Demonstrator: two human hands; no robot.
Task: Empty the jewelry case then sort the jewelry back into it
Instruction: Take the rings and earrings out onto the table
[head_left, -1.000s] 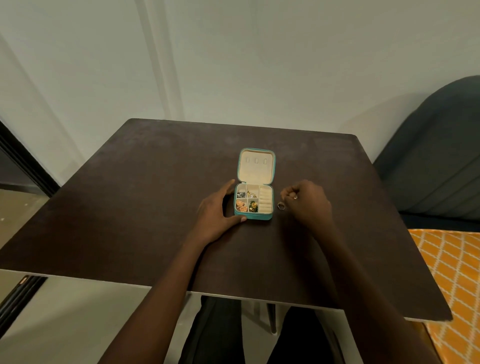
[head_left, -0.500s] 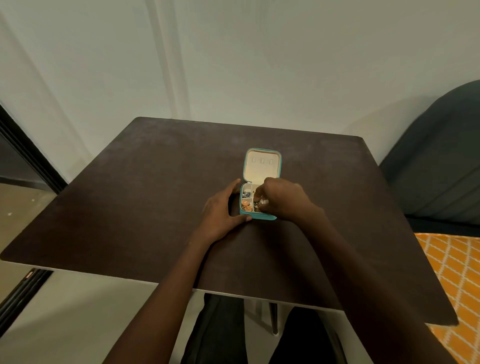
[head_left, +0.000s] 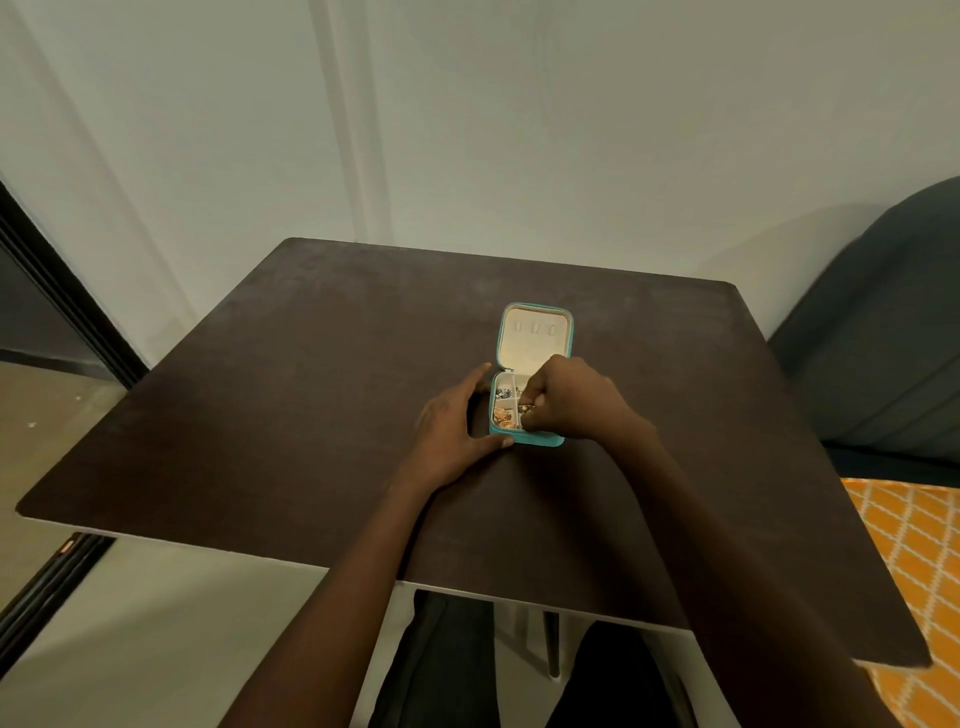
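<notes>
From my head camera, looking down: the teal jewelry case (head_left: 529, 440) sits on the dark table (head_left: 260, 415), between my two hands, lid thrown open. The lid (head_left: 535, 335) stands up on the far side of my knuckles, its cream lining facing me, with three small pale tabs in a row near its top. The case's long axis, lid and base together, runs straight away from me; the hinge lies crosswise, just beyond my right fingers.

My left hand (head_left: 449, 434) rests flat on the table against the case's left wall, fingers relaxed and nearly straight, thumb tip touching the near left corner, index finger reaching along the left side toward the hinge. It braces the case and grips nothing.

My right hand (head_left: 566, 402) hangs over the right half of the base, fingers curled down into the compartments. Between thumb and fingertips I pinch a small gold ring (head_left: 525, 409), right above the divider near the middle of the tray.

Left of my right fingertips, the tray is split into cream cells. The far left cell holds small dark, bluish pieces (head_left: 503, 392); the near left cell holds a heap of orange-gold pieces (head_left: 502, 417). Whatever lies under my right hand is hidden.

Off to my right, well apart from the case, is a dark upholstered chair (head_left: 878, 332).
</notes>
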